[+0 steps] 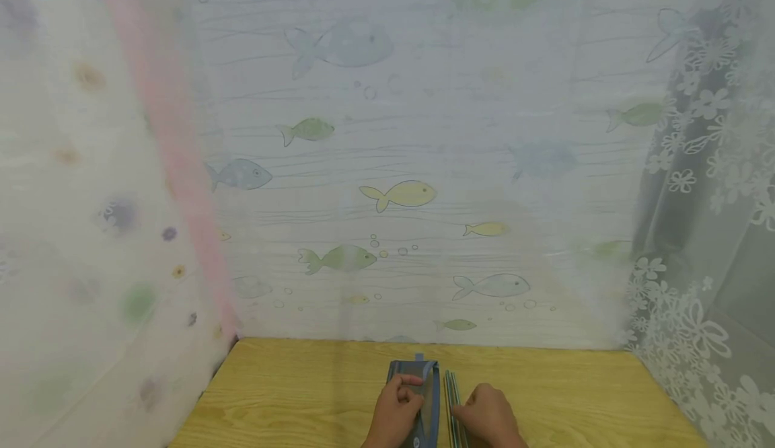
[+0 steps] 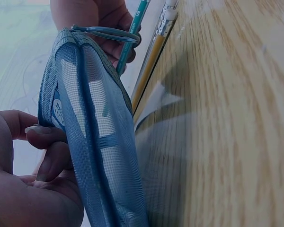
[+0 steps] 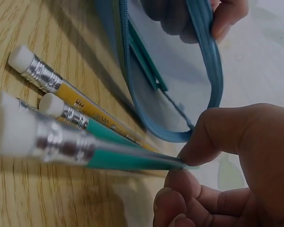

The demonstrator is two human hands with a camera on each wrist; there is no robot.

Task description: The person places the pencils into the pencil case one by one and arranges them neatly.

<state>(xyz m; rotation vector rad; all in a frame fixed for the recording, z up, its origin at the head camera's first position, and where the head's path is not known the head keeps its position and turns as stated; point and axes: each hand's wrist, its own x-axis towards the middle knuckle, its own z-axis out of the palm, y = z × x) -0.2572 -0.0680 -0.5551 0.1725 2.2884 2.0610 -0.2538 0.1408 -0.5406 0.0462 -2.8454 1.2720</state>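
Note:
A blue mesh zip pencil case (image 1: 433,404) lies on the table with its mouth unzipped. My left hand (image 1: 396,409) grips its side, thumb and fingers curled at the edge of the fabric (image 2: 78,123). Through the opening, green pencils (image 3: 144,59) show inside the case. To the right of it, my right hand (image 1: 489,416) pinches a green pencil (image 3: 128,158) between thumb and forefinger, its white eraser end towards the wrist camera. Beside that pencil lie a yellow pencil (image 3: 85,101) and another green pencil (image 3: 97,127), erasers the same way.
The wood-grain table (image 1: 290,387) runs back to a fish-printed curtain (image 1: 399,259). A flower-printed sheet (image 1: 91,253) hangs on the left and a lace-patterned one (image 1: 702,327) on the right. A loop strap (image 2: 106,33) sticks out from the case's end.

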